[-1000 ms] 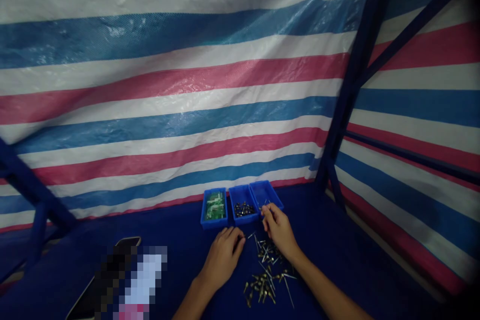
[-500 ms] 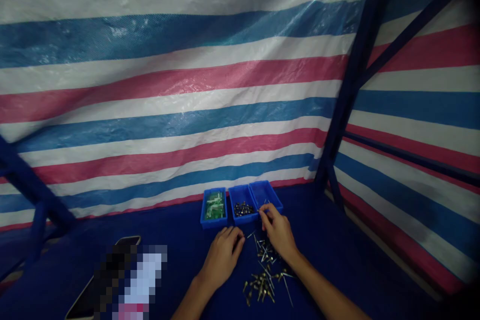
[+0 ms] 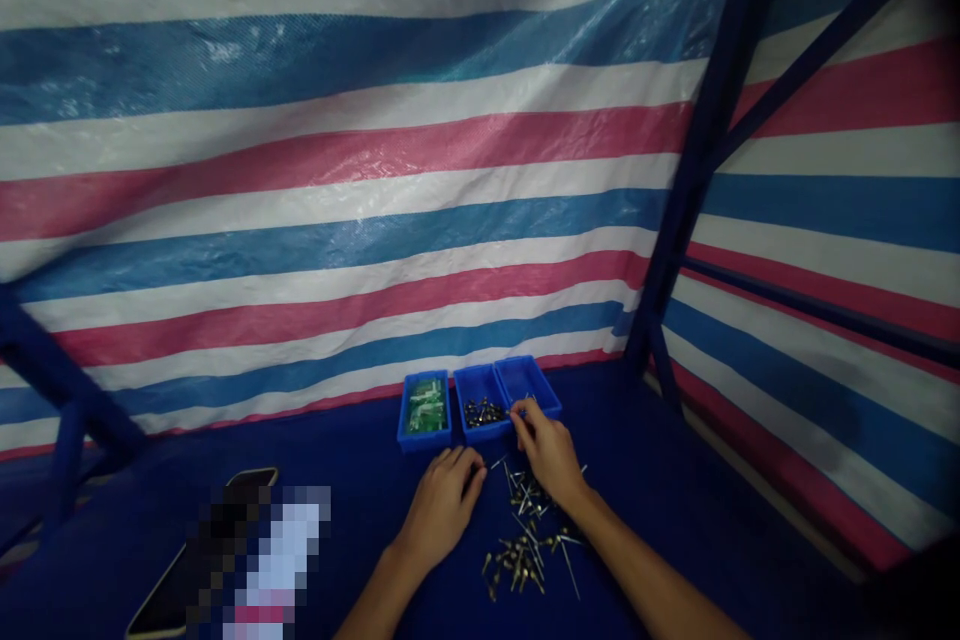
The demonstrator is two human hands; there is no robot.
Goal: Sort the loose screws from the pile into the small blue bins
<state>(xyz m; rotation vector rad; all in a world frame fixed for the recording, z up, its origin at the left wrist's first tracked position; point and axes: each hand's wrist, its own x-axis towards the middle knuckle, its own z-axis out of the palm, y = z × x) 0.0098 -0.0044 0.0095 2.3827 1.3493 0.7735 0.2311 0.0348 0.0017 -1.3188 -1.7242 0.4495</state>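
Note:
My left hand (image 3: 439, 505) rests on the blue table with its fingers curled, just in front of the green-filled bin; whatever lies inside the curl is hidden. My right hand (image 3: 553, 452) pinches thumb and forefinger together at the front of the middle and right bins, and what it grips is too small to make out. Below it lies a loose pile of thin metal pins (image 3: 529, 495) with brass-coloured ends, and a second cluster of such pins (image 3: 517, 560) sits nearer me. The middle blue bin (image 3: 474, 378) contains small dark metal parts (image 3: 482, 412).
The left blue bin (image 3: 403, 440) holds green and clear small pieces (image 3: 427, 407). Beside it stands the right blue bin (image 3: 525, 378), with a few thin pieces at its front. A phone (image 3: 161, 585) lies at left near a blurred patch. Striped sheeting (image 3: 337, 220) and blue frame posts (image 3: 675, 210) enclose the table.
The view has shifted slightly, moving everything a little up and left. Both hands keep nearly the same pose; the right one stays pinched by the bins.

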